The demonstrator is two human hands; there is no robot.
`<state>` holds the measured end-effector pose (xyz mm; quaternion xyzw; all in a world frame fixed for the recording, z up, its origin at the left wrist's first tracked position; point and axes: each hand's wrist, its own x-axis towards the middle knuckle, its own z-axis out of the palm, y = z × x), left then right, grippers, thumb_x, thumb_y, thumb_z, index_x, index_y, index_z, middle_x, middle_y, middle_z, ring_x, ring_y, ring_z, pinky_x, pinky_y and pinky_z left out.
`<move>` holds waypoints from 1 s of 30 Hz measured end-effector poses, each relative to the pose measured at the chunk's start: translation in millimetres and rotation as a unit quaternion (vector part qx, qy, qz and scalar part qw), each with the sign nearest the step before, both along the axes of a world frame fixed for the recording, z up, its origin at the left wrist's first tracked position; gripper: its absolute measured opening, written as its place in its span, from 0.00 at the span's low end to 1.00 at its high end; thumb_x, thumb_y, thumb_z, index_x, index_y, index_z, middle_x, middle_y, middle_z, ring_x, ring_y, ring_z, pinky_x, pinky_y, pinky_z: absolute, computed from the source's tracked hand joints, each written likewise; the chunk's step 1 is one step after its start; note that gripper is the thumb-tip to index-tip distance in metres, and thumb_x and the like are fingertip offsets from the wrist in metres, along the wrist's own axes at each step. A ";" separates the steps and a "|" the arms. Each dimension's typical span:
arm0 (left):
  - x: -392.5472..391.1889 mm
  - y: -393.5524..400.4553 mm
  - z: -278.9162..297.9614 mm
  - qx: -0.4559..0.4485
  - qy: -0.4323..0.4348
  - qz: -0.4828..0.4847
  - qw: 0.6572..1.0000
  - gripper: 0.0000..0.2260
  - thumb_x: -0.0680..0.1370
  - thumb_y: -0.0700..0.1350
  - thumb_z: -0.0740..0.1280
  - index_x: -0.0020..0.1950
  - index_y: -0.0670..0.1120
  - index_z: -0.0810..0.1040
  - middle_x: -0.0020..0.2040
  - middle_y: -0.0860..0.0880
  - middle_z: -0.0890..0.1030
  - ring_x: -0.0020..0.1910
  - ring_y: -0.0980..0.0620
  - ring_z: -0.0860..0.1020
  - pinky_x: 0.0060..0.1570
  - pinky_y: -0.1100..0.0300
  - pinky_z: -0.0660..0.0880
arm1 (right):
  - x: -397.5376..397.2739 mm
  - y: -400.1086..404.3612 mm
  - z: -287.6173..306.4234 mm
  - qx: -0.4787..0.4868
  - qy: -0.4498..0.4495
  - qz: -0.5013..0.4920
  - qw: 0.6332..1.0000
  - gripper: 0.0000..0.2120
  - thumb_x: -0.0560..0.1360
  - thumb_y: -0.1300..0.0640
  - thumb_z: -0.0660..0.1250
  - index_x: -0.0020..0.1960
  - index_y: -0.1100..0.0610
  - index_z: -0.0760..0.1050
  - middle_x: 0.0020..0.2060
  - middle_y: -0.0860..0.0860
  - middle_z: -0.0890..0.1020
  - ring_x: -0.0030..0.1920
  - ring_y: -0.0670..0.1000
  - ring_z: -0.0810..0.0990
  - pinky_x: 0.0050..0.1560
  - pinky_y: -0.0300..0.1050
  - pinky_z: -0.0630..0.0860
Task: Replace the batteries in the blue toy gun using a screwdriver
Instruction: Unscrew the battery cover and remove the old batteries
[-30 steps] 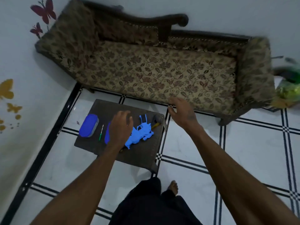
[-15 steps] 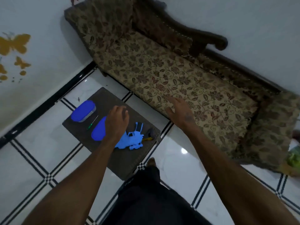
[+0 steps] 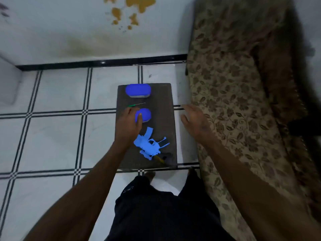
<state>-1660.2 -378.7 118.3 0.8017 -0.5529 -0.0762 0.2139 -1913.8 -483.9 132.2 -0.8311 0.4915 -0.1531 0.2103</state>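
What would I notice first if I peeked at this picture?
The bright blue toy gun lying at the near end of a small dark table. Two blue oval cases sit farther along it, a green screwdriver between them. The left hand hovers over the nearer case.

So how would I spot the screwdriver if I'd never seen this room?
Find the dark rectangular board on the tiled floor beside the floral sofa. Two blue oval cases lie on its far half; the thin green-handled screwdriver lies between them, just beyond the left hand. It is the only slim, stick-like green thing there.
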 end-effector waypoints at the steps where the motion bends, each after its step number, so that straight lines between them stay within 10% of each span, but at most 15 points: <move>1: -7.1 5.8 1.8 0.005 -0.006 0.032 0.999 0.14 0.79 0.49 0.61 0.60 0.44 0.78 0.55 0.43 0.79 0.53 0.41 0.77 0.53 0.50 0.74 | 0.1 -10.3 -2.7 0.000 -0.004 0.021 1.000 0.18 0.78 0.53 0.61 0.64 0.60 0.77 0.57 0.57 0.81 0.58 0.58 0.78 0.60 0.49 0.71; 21: -32.4 53.2 -30.7 0.036 0.091 0.352 0.931 0.20 0.80 0.57 0.50 0.62 0.48 0.73 0.57 0.47 0.77 0.57 0.46 0.73 0.53 0.54 0.72 | 133.8 -96.1 -6.4 -0.017 0.113 0.372 0.921 0.19 0.77 0.57 0.66 0.67 0.61 0.75 0.59 0.60 0.80 0.62 0.62 0.76 0.63 0.55 0.72; 30: -32.7 -28.8 -80.2 0.004 0.160 0.529 0.834 0.18 0.79 0.54 0.57 0.60 0.43 0.75 0.57 0.42 0.76 0.55 0.40 0.75 0.53 0.48 0.74 | 246.0 -189.2 -88.2 -0.012 0.223 0.510 0.831 0.26 0.78 0.47 0.57 0.71 0.58 0.71 0.64 0.65 0.75 0.66 0.65 0.72 0.68 0.59 0.69</move>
